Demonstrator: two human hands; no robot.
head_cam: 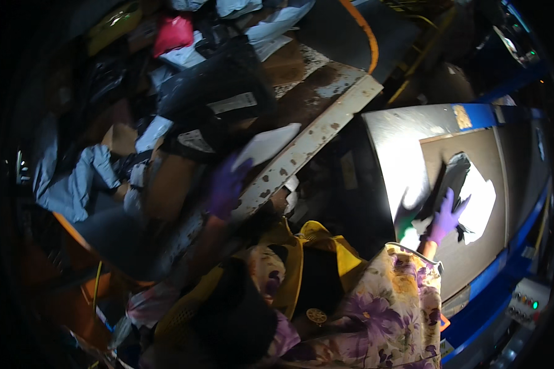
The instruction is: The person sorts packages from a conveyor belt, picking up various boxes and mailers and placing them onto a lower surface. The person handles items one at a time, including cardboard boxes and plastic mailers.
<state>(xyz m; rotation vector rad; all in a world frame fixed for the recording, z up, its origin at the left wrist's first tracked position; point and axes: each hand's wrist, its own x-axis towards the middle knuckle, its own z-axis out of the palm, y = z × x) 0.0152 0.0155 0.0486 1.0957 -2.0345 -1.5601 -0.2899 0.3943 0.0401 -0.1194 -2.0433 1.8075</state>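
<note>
My left hand (228, 187), in a purple glove and blurred, grips the near end of a flat white mailer (270, 144) just above the rusty metal edge (304, 152) of the parcel bin. Out to the right, my right hand (444, 220), gloved in purple too, has its fingers spread at a white poly mailer (479, 205). A black plastic package (453, 173) lies against that mailer on the brown belt (475, 263). Whether the right fingers press on the packages or hover just over them is hard to see.
Mixed parcels fill the bin, among them a large black poly mailer (217, 83), a pink package (173, 34) and a cardboard box (171, 184). An orange tubular rail (367, 32) curves at the top. A control box (528, 302) with lit buttons sits beyond the blue conveyor frame (484, 286).
</note>
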